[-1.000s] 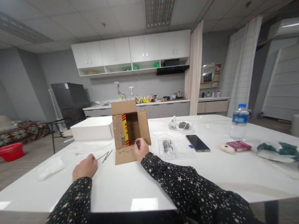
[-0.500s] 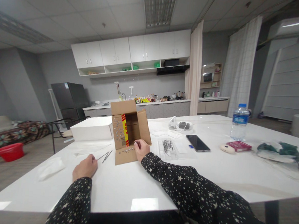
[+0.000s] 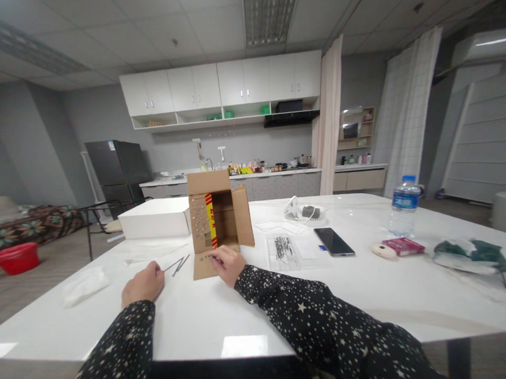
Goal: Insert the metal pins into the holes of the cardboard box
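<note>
Head view, and across the white tabletop [image 3: 212,323] the cardboard box [image 3: 227,213] stands open, left of centre! Just to its right, a clear plastic case [image 3: 313,254]. Here's the right hand [image 3: 230,265], fingers bunched over the box's lower flap [image 3: 203,272]; whether they pinch anything, can't tell. Left hand [image 3: 143,284] curled, a slim metal rod [image 3: 173,264] at its fingertips, grip unclear. Tiny silvery studs [image 3: 200,210] dot the left flap [image 3: 201,244].
</note>
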